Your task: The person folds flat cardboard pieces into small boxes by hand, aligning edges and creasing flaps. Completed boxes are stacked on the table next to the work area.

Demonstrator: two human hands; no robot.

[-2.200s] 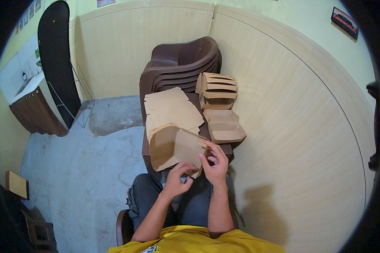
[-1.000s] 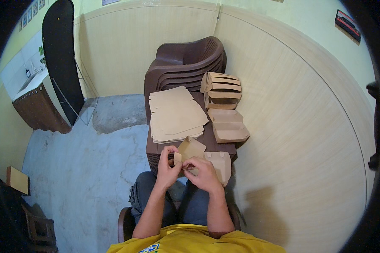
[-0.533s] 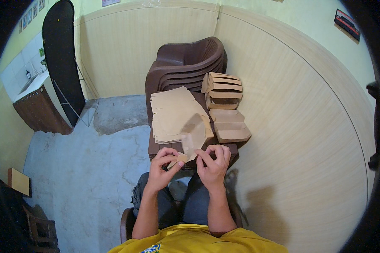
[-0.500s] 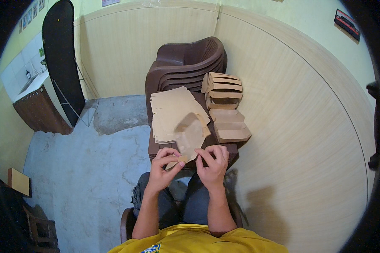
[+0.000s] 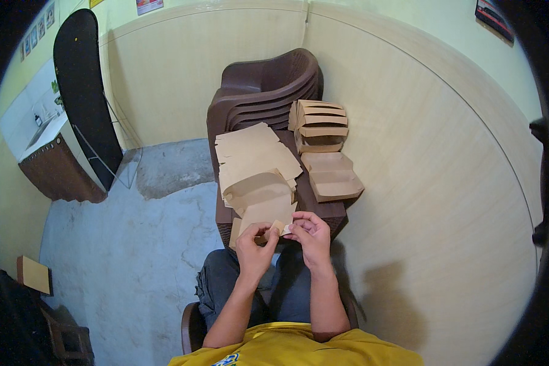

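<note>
Both my hands work at the near edge of a partly folded brown cardboard box, its far flap raised and curved. My left hand pinches a small folded tab at the box's near right corner. With thumb and fingers closed, my right hand grips the edge right beside that tab. Beyond the box, flat cardboard blanks lie in a pile on the brown table. To their right sits an open folded box, with several nested boxes behind it.
Stacked brown plastic chairs stand behind the table. A pale panelled wall runs close along the right. At the left are a tall black board and a sink counter. My legs are under my forearms.
The box has turned and lowered over the near side of the blanks, its far flap swinging left. My hands have come closer together, the left one moving right to the corner tab.
</note>
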